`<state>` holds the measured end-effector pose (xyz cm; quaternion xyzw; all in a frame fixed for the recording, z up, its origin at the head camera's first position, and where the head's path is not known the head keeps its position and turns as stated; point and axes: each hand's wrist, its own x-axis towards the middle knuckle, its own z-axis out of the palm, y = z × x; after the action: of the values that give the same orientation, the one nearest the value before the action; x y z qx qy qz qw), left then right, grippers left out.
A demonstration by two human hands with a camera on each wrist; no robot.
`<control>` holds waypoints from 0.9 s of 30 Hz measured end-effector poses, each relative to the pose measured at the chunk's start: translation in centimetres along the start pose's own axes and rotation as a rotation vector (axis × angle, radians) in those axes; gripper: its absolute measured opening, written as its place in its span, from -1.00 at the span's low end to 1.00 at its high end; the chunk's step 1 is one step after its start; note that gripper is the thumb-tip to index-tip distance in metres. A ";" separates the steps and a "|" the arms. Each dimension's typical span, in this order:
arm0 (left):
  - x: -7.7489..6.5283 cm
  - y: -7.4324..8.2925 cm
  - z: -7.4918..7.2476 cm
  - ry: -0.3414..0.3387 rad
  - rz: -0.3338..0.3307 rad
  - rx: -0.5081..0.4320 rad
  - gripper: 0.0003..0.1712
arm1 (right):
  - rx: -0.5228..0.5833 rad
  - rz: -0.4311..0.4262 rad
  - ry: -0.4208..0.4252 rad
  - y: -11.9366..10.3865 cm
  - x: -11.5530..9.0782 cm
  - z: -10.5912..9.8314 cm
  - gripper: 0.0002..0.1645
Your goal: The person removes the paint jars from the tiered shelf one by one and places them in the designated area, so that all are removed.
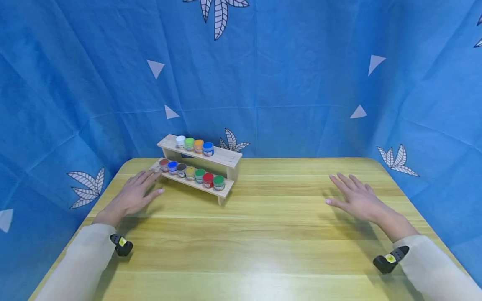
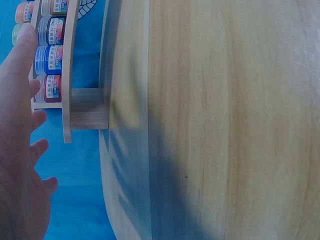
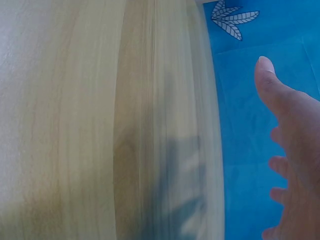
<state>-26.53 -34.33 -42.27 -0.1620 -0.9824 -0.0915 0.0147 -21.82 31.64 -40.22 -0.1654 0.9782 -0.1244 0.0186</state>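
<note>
A two-step wooden rack (image 1: 229, 158) stands at the back left of the table, holding small paint jars with coloured lids. White, light green, orange and blue jars (image 1: 208, 149) line its upper step. Along the lower step sit several more, among them a red jar (image 1: 208, 180) and a green jar (image 1: 219, 182) at the right end. My left hand (image 1: 133, 196) hovers at the rack's left end, fingers spread, holding nothing. In the left wrist view, its thumb overlaps the jars. Over the table's right side, my right hand (image 1: 357, 198) is held with fingers apart and nothing in it.
The wooden table (image 1: 263, 242) has rounded far corners. A blue cloth (image 1: 286, 79) with white leaf and triangle prints hangs behind it and along both sides. Each wrist wears a small black camera (image 1: 121, 245), strapped near a pale sleeve (image 1: 77, 263).
</note>
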 end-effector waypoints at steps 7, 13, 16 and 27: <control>0.3 0.0 0.3 0.038 0.018 -0.018 -0.12 | -0.007 0.005 0.005 -0.1 0.3 -0.1 0.05; 0.2 0.1 0.3 0.045 0.035 -0.029 -0.14 | -0.011 0.002 0.008 -0.3 0.5 -0.1 0.07; 0.0 0.1 0.4 0.044 0.036 -0.029 -0.14 | -0.009 0.002 0.013 -0.4 0.5 0.0 0.08; 0.0 -0.4 1.2 0.052 0.001 -0.025 -0.09 | -0.016 -0.009 0.041 -1.9 0.8 1.1 0.13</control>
<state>-26.64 -34.52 -43.56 -0.1605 -0.9804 -0.1081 0.0382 -21.91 29.35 -40.82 -0.1674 0.9785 -0.1201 -0.0033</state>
